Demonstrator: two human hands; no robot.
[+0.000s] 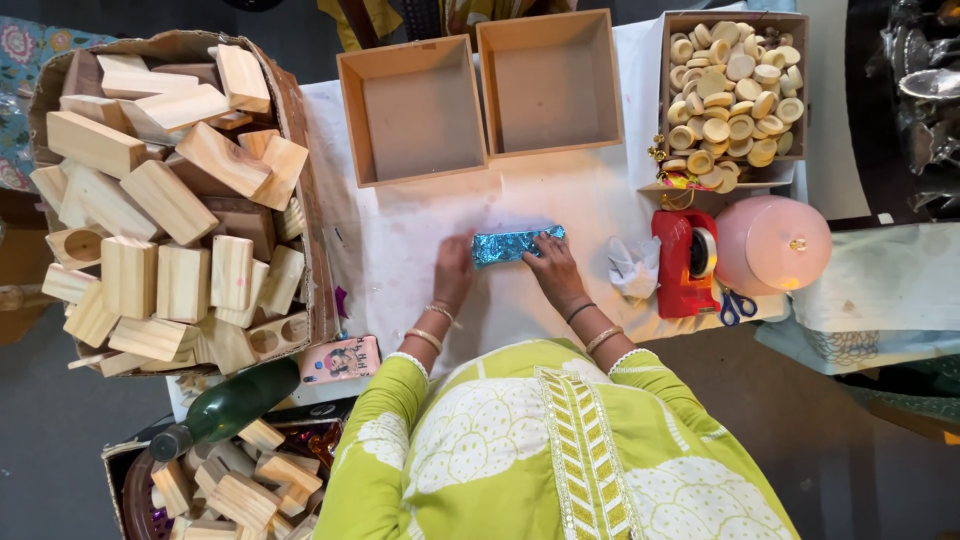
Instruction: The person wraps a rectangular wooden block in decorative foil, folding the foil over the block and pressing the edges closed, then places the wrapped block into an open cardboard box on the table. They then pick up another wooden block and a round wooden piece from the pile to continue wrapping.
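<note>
Head view: a block in shiny blue foil (pixel 517 244) lies mid-table, pinned at both ends.

Left hand (pixel 455 268) presses its left end and right hand (pixel 553 266) its right, both flat, seemingly to keep the wrap taut. Bare white tabletop (pixel 420 235) surrounds it; empty wooden trays (pixel 480 95) sit behind, a red tape dispenser (pixel 685 262) near the right hand, and a carton of wooden blocks (pixel 170 200) left.

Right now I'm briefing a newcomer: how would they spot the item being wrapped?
Start at the white-covered table, below the two empty wooden boxes. Between both hands lies a small block wrapped in shiny blue foil, the only glittering blue thing among bare wood.
</note>
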